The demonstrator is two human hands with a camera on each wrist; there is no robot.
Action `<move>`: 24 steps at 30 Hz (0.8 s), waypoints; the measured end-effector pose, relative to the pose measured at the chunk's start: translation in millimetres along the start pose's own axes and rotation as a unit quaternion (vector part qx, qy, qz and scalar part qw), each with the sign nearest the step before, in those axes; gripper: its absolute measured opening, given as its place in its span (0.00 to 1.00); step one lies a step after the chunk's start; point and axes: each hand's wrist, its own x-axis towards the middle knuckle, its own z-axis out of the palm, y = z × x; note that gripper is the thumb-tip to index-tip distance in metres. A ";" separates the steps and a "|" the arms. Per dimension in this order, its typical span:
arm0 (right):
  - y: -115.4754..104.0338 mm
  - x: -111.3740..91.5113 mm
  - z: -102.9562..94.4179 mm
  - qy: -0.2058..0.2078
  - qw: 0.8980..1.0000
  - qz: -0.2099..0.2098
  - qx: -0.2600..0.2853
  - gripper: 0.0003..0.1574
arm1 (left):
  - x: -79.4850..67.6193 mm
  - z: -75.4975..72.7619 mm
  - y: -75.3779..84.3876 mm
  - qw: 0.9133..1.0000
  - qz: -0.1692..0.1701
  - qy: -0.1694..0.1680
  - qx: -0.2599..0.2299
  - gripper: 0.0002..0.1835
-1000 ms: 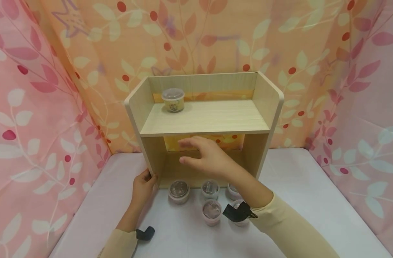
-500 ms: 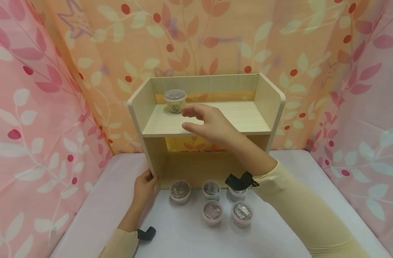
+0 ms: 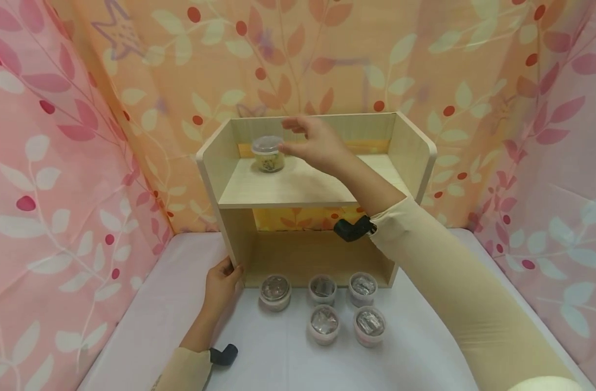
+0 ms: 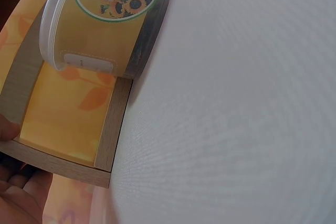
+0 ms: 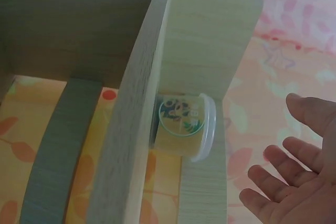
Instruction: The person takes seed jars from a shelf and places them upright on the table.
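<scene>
A pale wooden two-tier shelf (image 3: 298, 187) stands on the white table. My left hand (image 3: 221, 285) grips the lower part of its left side panel; the left wrist view shows the thumb and fingers on opposite faces of that panel. On the upper tier, toward the left, sits a clear lidded plastic tub (image 3: 268, 162) with a yellow label. Just right of its lid, my right hand (image 3: 317, 144) is raised over the upper tier, fingers extended and nothing in it. From the right wrist view, a gap shows between that hand (image 5: 299, 182) and the tub (image 5: 184, 127).
Several more lidded tubs stand before the shelf's front edge, including one at the left (image 3: 275, 293) and one at the front right (image 3: 369, 326). A sunflower label shows on the nearest tub (image 4: 100, 30) in the left wrist view. Floral curtains (image 3: 298, 54) enclose the table.
My right hand has risen from in front of the lower compartment to beside the lidded tub on the upper tier. The left hand keeps its hold on the side panel.
</scene>
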 end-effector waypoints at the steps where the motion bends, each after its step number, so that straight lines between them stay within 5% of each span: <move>1: 1.1 4.3 0.0 -0.001 1.000 0.004 -0.005 0.37 | 0.0 0.1 0.2 1.000 0.000 0.000 0.000 0.25; 12: 20.6 41.3 14.1 -0.021 0.998 0.050 0.020 0.42 | 0.4 0.7 -2.1 1.000 -0.001 0.004 0.004 0.25; 24: 35.1 59.7 26.7 -0.042 0.996 0.072 0.020 0.50 | -0.1 -1.4 -1.3 1.000 -0.006 -0.003 -0.003 0.25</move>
